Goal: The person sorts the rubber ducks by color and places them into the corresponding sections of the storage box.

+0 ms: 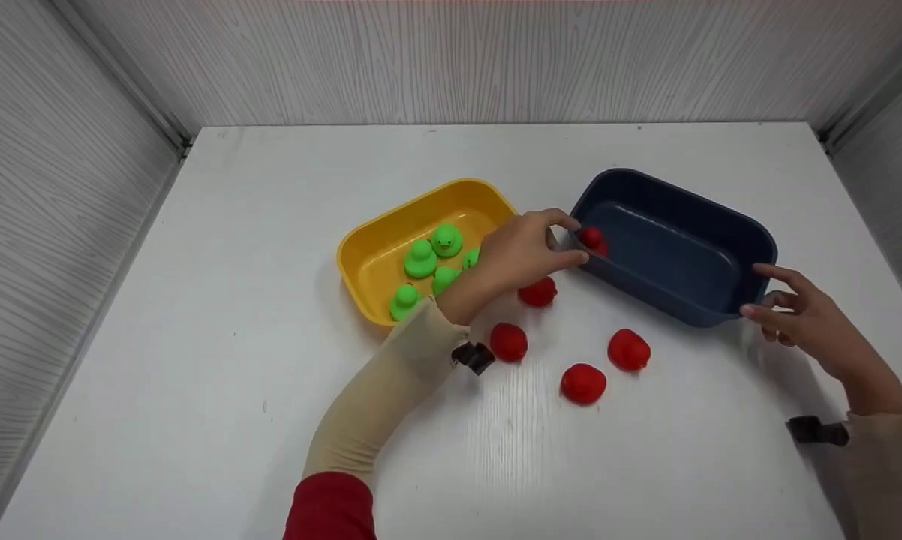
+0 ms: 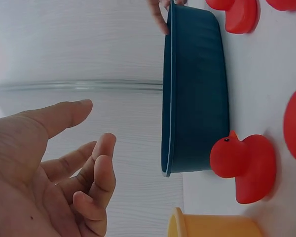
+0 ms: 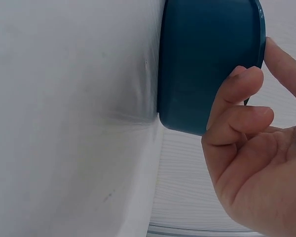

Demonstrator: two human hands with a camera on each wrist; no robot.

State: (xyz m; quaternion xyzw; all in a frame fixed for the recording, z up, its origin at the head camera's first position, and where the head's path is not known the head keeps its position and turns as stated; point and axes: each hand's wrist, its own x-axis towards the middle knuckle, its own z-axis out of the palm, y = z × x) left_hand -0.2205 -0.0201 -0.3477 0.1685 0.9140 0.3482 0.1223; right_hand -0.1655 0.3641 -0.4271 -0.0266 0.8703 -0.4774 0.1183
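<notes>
My left hand (image 1: 522,251) hovers over the left end of a dark blue bin (image 1: 668,296), with nothing between its thumb and loosely bent fingers. Just inside the bin below it lies a red rubber duck (image 1: 592,240). At the bin's right end my right hand (image 1: 815,319) pinches the rim, one fingertip over the edge and others against the outer wall (image 3: 202,64). Another red rubber duck (image 2: 256,170) sits on the table beside the bin, under the left hand, partly hidden by it in the head view.
More red ducks (image 1: 583,384) lie on the white table (image 1: 196,337) in front of the blue bin. Left of it stands a yellow bin (image 1: 357,281) holding several green rubber ducks (image 1: 421,259), overlapped by the left forearm. Pale wood-grain walls (image 1: 451,64) enclose the table's back and sides.
</notes>
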